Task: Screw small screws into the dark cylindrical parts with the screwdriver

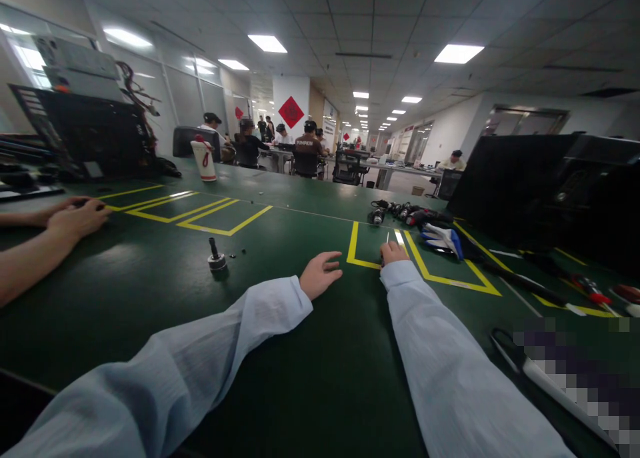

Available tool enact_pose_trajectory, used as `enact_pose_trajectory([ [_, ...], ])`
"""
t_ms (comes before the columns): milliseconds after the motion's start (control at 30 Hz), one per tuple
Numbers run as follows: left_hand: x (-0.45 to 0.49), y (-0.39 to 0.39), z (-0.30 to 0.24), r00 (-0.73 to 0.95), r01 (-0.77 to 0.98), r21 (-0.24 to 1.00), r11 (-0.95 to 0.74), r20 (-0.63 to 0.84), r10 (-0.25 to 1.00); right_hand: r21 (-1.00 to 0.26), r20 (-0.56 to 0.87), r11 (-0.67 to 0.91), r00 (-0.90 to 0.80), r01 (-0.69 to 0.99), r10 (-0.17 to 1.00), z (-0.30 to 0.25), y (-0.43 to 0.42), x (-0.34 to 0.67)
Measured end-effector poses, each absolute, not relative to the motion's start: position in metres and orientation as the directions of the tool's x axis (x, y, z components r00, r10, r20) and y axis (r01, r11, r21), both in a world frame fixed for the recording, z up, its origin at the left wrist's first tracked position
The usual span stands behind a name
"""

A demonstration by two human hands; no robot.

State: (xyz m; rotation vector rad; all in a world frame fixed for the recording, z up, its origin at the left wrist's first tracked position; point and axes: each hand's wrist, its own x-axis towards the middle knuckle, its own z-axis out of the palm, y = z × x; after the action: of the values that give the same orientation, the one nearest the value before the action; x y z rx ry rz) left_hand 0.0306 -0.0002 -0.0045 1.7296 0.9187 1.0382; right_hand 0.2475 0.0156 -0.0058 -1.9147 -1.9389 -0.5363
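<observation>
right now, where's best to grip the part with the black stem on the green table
Likely the black stem, pinched from above with the left hand: it points up, narrow, from a wider round base. Small dark pieces lie just right of the base, so coming straight down should avoid them.

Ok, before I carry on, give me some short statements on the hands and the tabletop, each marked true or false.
1. The left hand has its fingers spread. True.
2. The left hand grips the black-shafted metal part. False: the black-shafted metal part stands on the green tabletop, apart from that hand.
3. The white cup stands farther from the camera than the right hand. True.
4. The blue-and-white work glove lies left of both hands. False: the blue-and-white work glove lies to their right.
5. Another person's hand shows at the left. True.
</observation>
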Motion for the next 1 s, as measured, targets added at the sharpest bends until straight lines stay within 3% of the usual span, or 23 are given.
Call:
enact_pose_trajectory([
  [100, 0.028, -0.008, -0.003, 0.418, 0.318, 0.765, -0.559, 0.416, 0.807, 0.045, 0.467, -0.030, 0.006, 0.999, 0.884, -0.006, 0.015, 0.244],
  [233, 0.011, -0.024, 0.019, 0.509, 0.511, 0.356, -0.782, 0.609, 0.609, 0.068, 0.435, -0.060, 0.024, 0.996, 0.900, -0.005, 0.014, 0.244],
  [333, -0.026, -0.028, 0.048, 0.505, 0.630, 0.130, -0.766, 0.681, 0.530, 0.072, 0.430, -0.062, 0.025, 0.995, 0.902, -0.004, 0.011, 0.246],
  [433, -0.082, -0.017, 0.069, 0.304, 0.835, 0.049, -0.547, 0.789, 0.535, 0.065, 0.446, -0.048, 0.015, 0.997, 0.895, -0.003, 0.008, 0.242],
  [533, -0.135, -0.002, 0.070, 0.106, 0.951, 0.135, -0.279, 0.704, 0.703, 0.041, 0.530, 0.016, -0.036, 0.999, 0.847, -0.002, 0.004, 0.231],
  [633, -0.166, 0.008, 0.058, -0.030, 0.962, 0.265, -0.071, 0.357, 0.934, 0.023, 0.645, 0.145, -0.126, 0.989, 0.754, -0.004, 0.000, 0.214],
  [700, -0.173, 0.009, 0.051, -0.049, 0.948, 0.317, -0.036, 0.256, 0.965, 0.007, 0.691, 0.224, -0.166, 0.975, 0.703, -0.006, -0.003, 0.205],
  [767, -0.173, 0.008, 0.050, -0.079, 0.929, 0.367, -0.033, 0.285, 0.955, -0.028, 0.723, 0.300, -0.188, 0.953, 0.665, -0.008, -0.007, 0.197],
  [833, -0.169, 0.007, 0.054, -0.176, 0.830, 0.558, -0.022, 0.299, 0.938, -0.083, 0.747, 0.391, -0.202, 0.916, 0.633, -0.009, -0.012, 0.189],
  [900, -0.161, 0.006, 0.058, -0.263, 0.606, 0.795, -0.004, 0.205, 0.943, -0.163, 0.766, 0.492, -0.204, 0.855, 0.609, -0.011, -0.017, 0.181],
  [1000, -0.141, 0.005, 0.061, -0.210, 0.343, 0.937, 0.065, 0.010, 0.978, -0.362, 0.752, 0.592, -0.149, 0.720, 0.642, -0.014, -0.027, 0.164],
])
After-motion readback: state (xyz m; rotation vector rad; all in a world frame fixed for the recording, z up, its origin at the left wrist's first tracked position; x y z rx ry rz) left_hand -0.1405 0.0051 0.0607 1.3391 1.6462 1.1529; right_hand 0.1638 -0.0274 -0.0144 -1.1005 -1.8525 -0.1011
